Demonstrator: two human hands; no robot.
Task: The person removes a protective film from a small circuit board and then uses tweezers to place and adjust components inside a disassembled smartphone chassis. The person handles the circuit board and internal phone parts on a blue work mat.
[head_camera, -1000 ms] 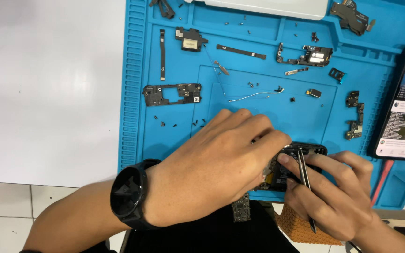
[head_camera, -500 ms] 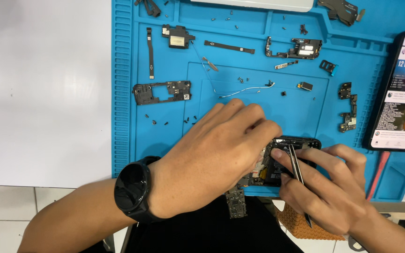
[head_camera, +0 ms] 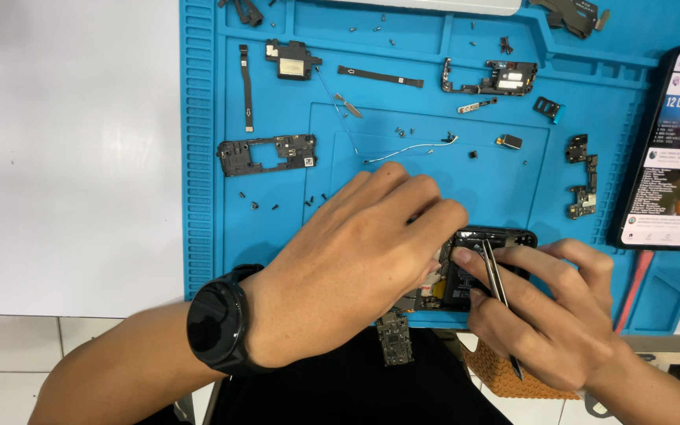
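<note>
A white table (head_camera: pixel 72 157) carries our blue silicone repair mat (head_camera: pixel 198 157), ribbed along its left edge and moulded into shallow trays. Loose parts lie across it: a black frame plate (head_camera: pixel 265 153), a narrow flex strip (head_camera: pixel 245 86), a small speaker module (head_camera: pixel 291 60), a thin white cable (head_camera: pixel 411 148), a camera bracket (head_camera: pixel 489 77) and scattered tiny screws (head_camera: pixel 261 206). At the mat's right edge a lit smartphone (head_camera: pixel 670 149) lies screen up, with a red pry tool (head_camera: pixel 635 279) just below it.

The opened phone body (head_camera: pixel 482 264), black and rectangular with exposed boards, sits at the mat's near edge. Our left hand (head_camera: pixel 348 267), a matte black round watch (head_camera: pixel 218 323) on its wrist, is curled over the body's left part, fingers bent down onto it, and hides most of it. Our right hand (head_camera: pixel 548 315) pinches slim metal tweezers (head_camera: pixel 497 295), their tips resting on the body's top edge. A small circuit board (head_camera: pixel 394 338) hangs over the mat's front edge.
</note>
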